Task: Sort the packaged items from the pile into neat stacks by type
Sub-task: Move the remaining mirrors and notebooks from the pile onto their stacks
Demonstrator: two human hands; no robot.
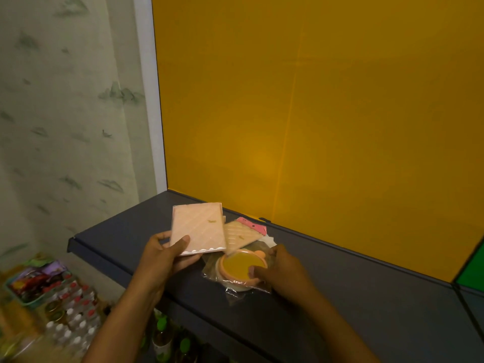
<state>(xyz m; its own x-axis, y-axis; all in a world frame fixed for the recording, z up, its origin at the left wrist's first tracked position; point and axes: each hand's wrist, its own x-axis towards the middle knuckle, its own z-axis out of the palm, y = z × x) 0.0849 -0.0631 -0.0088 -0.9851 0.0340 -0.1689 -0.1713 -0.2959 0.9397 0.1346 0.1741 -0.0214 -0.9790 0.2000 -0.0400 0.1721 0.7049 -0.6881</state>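
Note:
My left hand [167,254] holds a flat pink square packet [199,227] by its near corner, lifted slightly above the dark shelf [340,284]. My right hand [281,269] grips a round orange-rimmed item with a yellow face [242,265], wrapped in clear plastic and resting on the shelf. Behind it lie a cream quilted square packet [239,235], a pink packet with dots [252,226] and something white, partly covered by the others.
A yellow panel [327,113] rises directly behind the shelf, with a green panel [471,273] at far right. Below left, lower down, stand several capped bottles [76,318] and a basket of colourful packets [34,281]. Patterned wallpaper covers the left wall.

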